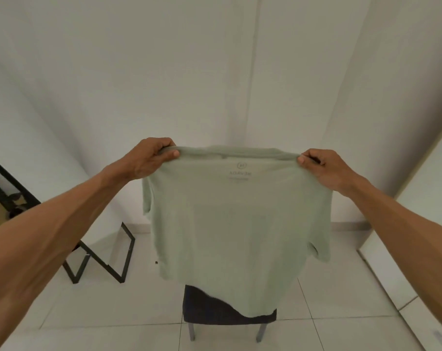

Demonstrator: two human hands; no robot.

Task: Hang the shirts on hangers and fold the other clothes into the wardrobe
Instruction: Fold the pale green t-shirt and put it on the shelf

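A pale green T-shirt [237, 224] hangs spread out in front of me, held up by its shoulders. My left hand [151, 157] pinches the left shoulder seam and my right hand [326, 168] pinches the right one. The collar faces me, with a printed label showing just below it. The shirt's hem drapes over a dark cushioned chair [214, 312] below. No hanger is in view.
A black metal frame [108, 264] leans against the white wall at the left, with some patterned cloth [2, 206] behind it. A white wardrobe panel [417, 198] stands at the right. White floor tiles [101, 312] surround the chair.
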